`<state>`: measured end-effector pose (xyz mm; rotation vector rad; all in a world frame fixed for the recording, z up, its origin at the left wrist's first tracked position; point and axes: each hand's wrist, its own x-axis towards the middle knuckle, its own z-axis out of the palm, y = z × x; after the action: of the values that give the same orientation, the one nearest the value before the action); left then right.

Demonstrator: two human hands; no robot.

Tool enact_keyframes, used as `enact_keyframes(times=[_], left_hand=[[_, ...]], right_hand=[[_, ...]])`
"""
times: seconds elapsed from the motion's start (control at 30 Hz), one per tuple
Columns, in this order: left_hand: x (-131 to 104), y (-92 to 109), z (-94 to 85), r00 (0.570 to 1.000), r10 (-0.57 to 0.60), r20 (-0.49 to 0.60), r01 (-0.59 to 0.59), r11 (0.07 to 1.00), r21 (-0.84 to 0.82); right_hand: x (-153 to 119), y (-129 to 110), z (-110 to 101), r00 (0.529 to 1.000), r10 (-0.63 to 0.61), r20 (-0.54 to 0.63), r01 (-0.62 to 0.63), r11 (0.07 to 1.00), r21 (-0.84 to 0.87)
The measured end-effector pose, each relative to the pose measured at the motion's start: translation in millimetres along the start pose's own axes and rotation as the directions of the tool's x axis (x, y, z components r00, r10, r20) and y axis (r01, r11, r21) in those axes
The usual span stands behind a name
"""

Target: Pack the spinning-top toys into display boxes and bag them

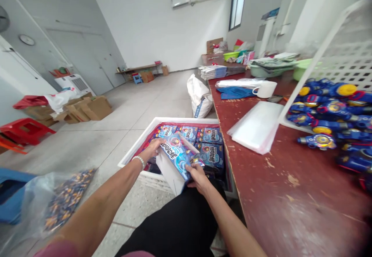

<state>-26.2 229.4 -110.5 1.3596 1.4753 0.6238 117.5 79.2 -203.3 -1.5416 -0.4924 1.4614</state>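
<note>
Between both hands, over the white basket and near my lap, is a tilted blue printed cardboard box (176,151) with a white side. My left hand (153,148) has its fingers closed on the far left edge. The fingers of my right hand (198,176) are wrapped round the near right end. Under the box stands the white plastic basket (132,145), lined in red. Several blue printed packages (210,155) of the same design sit in rows inside it. What lies directly beneath my hands is hidden.
A worn red table (261,183) runs along my right, bearing clear plastic bags (255,127), a white mug (265,89) and a tipped white crate (315,52) of blue and yellow toys (331,110). A white sack (199,94) stands beyond the basket. Blue stool (14,175) at left.
</note>
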Motion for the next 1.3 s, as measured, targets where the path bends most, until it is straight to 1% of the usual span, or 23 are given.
enact_keyframes(times=[0.07, 0.1, 0.2, 0.27, 0.4, 0.53, 0.6, 0.67, 0.73, 0.77, 0.8, 0.87, 0.97, 1.1, 1.2, 1.3], left_hand=[[4, 23, 10.5, 0.993, 0.110, 0.037, -0.115, 0.980, 0.165], [6, 36, 15.3, 0.982, 0.174, 0.066, -0.185, 0.952, 0.242], [5, 79, 27.3, 0.926, 0.336, 0.174, -0.378, 0.826, 0.417], [-1, 107, 34.7, 0.888, 0.399, 0.230, -0.459, 0.727, 0.511], [-18, 154, 53.9, 0.821, 0.468, 0.326, -0.556, 0.532, 0.638], [-36, 187, 79.0, 0.752, 0.521, 0.403, -0.622, 0.360, 0.695], [-43, 196, 91.2, 0.718, 0.554, 0.422, -0.639, 0.284, 0.714], [-46, 199, 100.5, 0.692, 0.581, 0.429, -0.643, 0.228, 0.731], [-46, 194, 104.1, 0.682, 0.598, 0.422, -0.636, 0.200, 0.745], [-45, 190, 103.0, 0.682, 0.604, 0.413, -0.630, 0.197, 0.751], [-42, 184, 99.8, 0.685, 0.609, 0.401, -0.622, 0.202, 0.756], [-37, 167, 86.9, 0.696, 0.612, 0.375, -0.609, 0.227, 0.760], [-26, 133, 55.1, 0.737, 0.586, 0.337, -0.586, 0.305, 0.750], [-4, 76, 6.7, 0.817, 0.497, 0.292, -0.537, 0.474, 0.697], [20, 31, -25.8, 0.882, 0.396, 0.255, -0.460, 0.611, 0.644], [50, -9, -57.9, 0.928, 0.320, 0.191, -0.369, 0.711, 0.599]], right_hand=[[-2, -2, -4, 1.000, 0.007, -0.018, -0.005, 0.991, 0.131], [-4, -3, -6, 1.000, -0.004, -0.018, 0.008, 0.980, 0.199], [-14, -9, -10, 0.996, -0.085, -0.012, 0.083, 0.921, 0.381], [-22, -13, -12, 0.988, -0.153, -0.020, 0.144, 0.872, 0.468], [-35, -25, -19, 0.955, -0.291, -0.051, 0.265, 0.770, 0.580], [-39, -34, -29, 0.918, -0.381, -0.112, 0.363, 0.689, 0.627], [-38, -36, -33, 0.906, -0.399, -0.141, 0.394, 0.673, 0.626], [-37, -36, -35, 0.899, -0.401, -0.175, 0.419, 0.675, 0.608], [-36, -34, -37, 0.896, -0.393, -0.207, 0.438, 0.695, 0.570], [-36, -33, -37, 0.895, -0.388, -0.220, 0.443, 0.713, 0.544], [-36, -31, -38, 0.895, -0.383, -0.230, 0.446, 0.734, 0.512], [-37, -27, -37, 0.895, -0.373, -0.246, 0.446, 0.784, 0.432], [-39, -20, -33, 0.884, -0.377, -0.275, 0.446, 0.856, 0.260], [-37, -12, -22, 0.871, -0.404, -0.279, 0.418, 0.908, -0.011], [-24, -7, -2, 0.884, -0.390, -0.256, 0.355, 0.919, -0.174], [4, -7, 27, 0.905, -0.365, -0.220, 0.301, 0.913, -0.275]])
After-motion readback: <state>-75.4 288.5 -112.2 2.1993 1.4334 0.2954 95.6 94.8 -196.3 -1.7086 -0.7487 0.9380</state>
